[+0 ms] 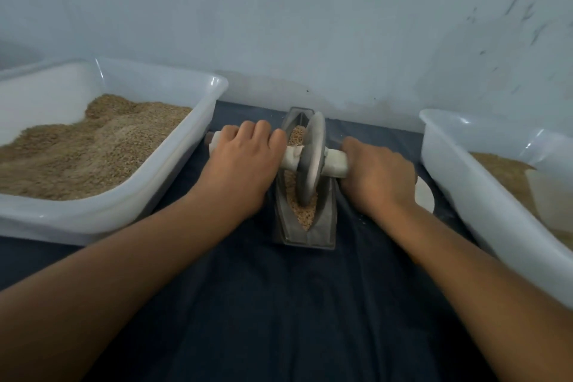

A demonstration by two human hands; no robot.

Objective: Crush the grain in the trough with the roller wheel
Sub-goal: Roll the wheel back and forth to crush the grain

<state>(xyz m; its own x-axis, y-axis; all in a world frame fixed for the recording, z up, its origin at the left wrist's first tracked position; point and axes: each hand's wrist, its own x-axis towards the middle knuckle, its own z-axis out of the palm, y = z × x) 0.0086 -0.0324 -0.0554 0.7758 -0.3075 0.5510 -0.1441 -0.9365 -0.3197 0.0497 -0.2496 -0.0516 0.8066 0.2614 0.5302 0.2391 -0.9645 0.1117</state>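
Observation:
A grey boat-shaped trough (322, 226) stands on the dark cloth in the middle, holding tan grain (302, 214). A grey roller wheel (311, 158) stands upright in the trough with its lower edge in the grain. A cloth-wrapped axle handle (336, 161) runs through the wheel's hub. My left hand (245, 161) grips the handle's left side, fingers curled over it. On the other side of the wheel my right hand (376, 175) grips the handle's right end.
A large white tub (102, 214) of grain sits at the left, close to my left forearm. Another white tub (471, 183) with grain and a plastic scoop stands at the right. A white round object (424, 192) lies behind my right hand. A pale wall rises just beyond the trough.

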